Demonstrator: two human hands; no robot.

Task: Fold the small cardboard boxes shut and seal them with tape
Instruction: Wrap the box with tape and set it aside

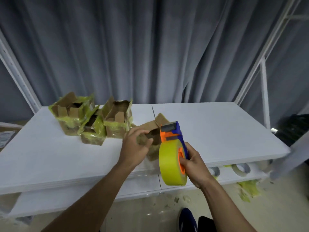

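Observation:
A small open cardboard box point(154, 131) stands on the white table point(217, 131), its flaps up. My left hand point(135, 146) grips the box's near left flap, thumb and fingers curled round the edge. My right hand point(192, 162) holds a tape dispenser point(173, 151) just right of the box: blue and orange frame, a fat yellow-green roll, cutter end pointing at the box's top. The dispenser hides the box's right side.
Three open boxes point(93, 119) with crumpled yellow tape stuck on them stand at the table's back left. A lower shelf holds tape rolls point(240, 169). Tape scraps point(247, 190) litter the floor at right. Grey curtain and a white frame stand behind.

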